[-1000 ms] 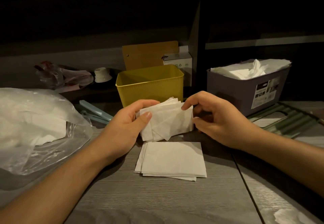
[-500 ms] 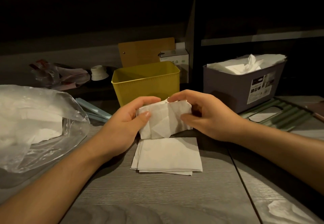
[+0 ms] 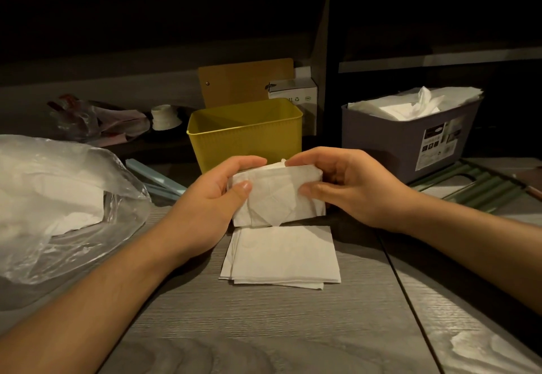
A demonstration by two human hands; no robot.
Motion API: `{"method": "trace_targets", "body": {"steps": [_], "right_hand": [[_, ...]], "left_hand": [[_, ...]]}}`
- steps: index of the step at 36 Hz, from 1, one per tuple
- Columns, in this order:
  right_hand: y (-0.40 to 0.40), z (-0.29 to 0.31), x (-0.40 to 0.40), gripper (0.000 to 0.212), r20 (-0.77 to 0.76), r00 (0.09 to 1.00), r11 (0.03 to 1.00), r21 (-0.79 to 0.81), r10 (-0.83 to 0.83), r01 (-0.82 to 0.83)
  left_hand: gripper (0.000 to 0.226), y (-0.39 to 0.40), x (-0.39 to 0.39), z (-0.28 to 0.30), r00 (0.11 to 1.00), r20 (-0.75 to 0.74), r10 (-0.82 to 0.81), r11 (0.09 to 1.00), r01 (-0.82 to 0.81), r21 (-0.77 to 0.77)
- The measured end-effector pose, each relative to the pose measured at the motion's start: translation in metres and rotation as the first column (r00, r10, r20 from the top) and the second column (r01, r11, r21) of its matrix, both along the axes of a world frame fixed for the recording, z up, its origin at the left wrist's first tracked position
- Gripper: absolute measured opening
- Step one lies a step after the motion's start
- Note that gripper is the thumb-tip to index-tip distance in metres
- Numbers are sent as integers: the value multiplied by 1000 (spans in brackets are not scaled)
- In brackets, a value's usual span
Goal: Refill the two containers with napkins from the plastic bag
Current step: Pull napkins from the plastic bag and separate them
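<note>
Napkins (image 3: 278, 195) are gripped between left hand (image 3: 211, 206) and right hand (image 3: 346, 186), above a stack (image 3: 281, 256) on the table. Grey box (image 3: 410, 136) is already filled — yellow box (image 3: 246, 136) looks empty; more is left in the bag (image 3: 58, 197).

A flat stack of napkins (image 3: 280, 256) lies on the table (image 3: 264, 329); a bin (image 3: 245, 133) stands behind it, a plastic bag (image 3: 58, 197) left, a filled container (image 3: 410, 136) right.
</note>
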State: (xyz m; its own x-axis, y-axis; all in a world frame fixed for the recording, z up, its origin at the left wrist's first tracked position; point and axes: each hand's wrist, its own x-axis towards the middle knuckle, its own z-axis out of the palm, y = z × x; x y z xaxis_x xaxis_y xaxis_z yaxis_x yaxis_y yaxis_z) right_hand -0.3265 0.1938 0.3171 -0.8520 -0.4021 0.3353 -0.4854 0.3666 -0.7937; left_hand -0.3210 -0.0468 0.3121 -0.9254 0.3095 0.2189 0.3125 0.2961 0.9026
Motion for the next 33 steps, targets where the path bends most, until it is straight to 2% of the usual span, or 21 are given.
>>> {"method": "trace_targets", "body": {"steps": [4,7,13,18,24,27,33], "right_hand": [[6,3,3,59,67,994,997,10,81,-82],[7,5,4,63,79,991,993,40,105,-108],[5,3,5,49,69,995,996,-46,74,-71],[1,1,3,38,22,1000,999,-47,20,-19],[2,0,3,48,-17,1000,998,61,7,-6],[3,0,3,47,-18,1000,998,67,2,-1],[1,-3,-2,33,-76,995,997,29,-62,64]], "left_hand": [[35,-1,-1,-1,1000,-7,18,1000,-18,-15],[35,-2,-2,0,1000,-8,29,999,-30,-29],[35,-1,-2,0,999,-19,34,998,-35,-58],[34,0,-1,1,999,-29,32,996,-35,-82],[34,1,1,2,999,-45,31,995,-35,-97],[35,1,2,3,998,-46,31,995,-36,-96],[63,1,5,5,996,-85,-9,993,-1,-117]]}}
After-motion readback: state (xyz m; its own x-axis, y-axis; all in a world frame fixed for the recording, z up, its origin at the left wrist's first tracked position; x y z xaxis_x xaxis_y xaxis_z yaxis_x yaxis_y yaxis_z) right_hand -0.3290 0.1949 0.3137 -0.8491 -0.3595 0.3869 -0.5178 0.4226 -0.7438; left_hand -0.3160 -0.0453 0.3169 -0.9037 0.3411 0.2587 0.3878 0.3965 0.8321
